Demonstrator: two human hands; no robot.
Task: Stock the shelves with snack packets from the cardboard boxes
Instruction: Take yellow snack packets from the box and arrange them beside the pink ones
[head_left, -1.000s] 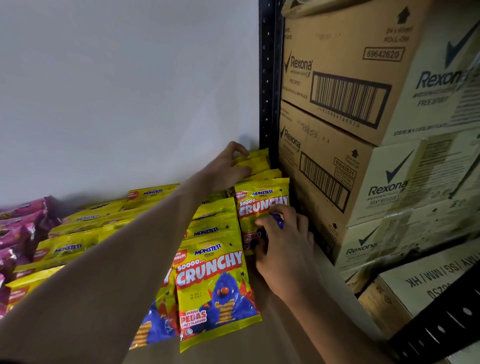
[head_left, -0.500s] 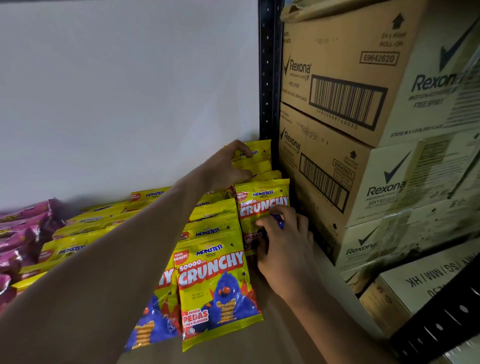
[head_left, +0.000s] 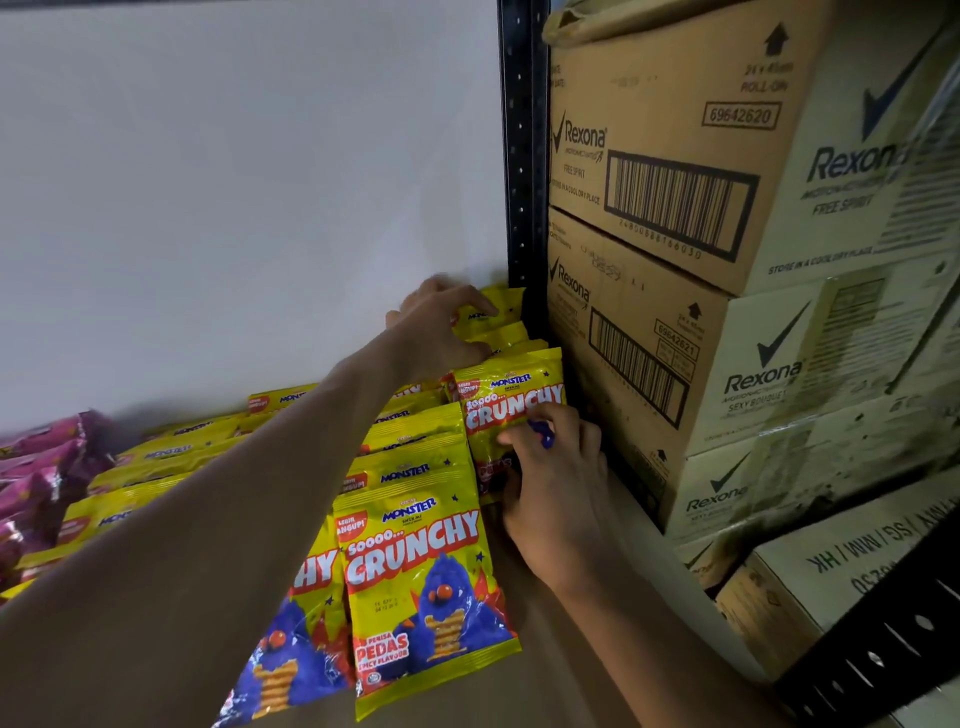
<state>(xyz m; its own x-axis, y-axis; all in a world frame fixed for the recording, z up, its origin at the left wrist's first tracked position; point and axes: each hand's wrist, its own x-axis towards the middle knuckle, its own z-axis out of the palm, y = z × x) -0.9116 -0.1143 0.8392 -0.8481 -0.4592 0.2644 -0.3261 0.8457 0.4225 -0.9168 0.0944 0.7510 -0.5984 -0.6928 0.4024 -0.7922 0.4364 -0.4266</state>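
Currently left hand (head_left: 441, 332) is at the back corner, fingers curled over the tops of the rear pkts (head_left: 496, 317) and gripping them; its thumb can't be seen. Right hand (head_left: 556, 483) pinches the upright Crunchy pkt (head_left: 511, 400) at the front of that same stack: thumb across the pkt's face just under the lettering, other fingers bent round its right edge, btwn pkt and the lower Rexona box (head_left: 639, 374). Stack stands at the shelf's far right end, just beside the black perforated post (head_left: 522, 156). Left of it a row of the same yellow pkts lies overlapped, nearest pkt (head_left: 421, 582) face up. More yellow rows sit further left, then purple pkts (head_left: 41, 467) at the edge of view. Shelf board (head_left: 524, 686) is plain brown, w/ a white wall (head_left: 234, 182) behind. On the right, the upper Rexona box (head_left: 675, 156) sits on the lower one; more cartons below, incl. a box w/ upside-down print (head_left: 831, 566).
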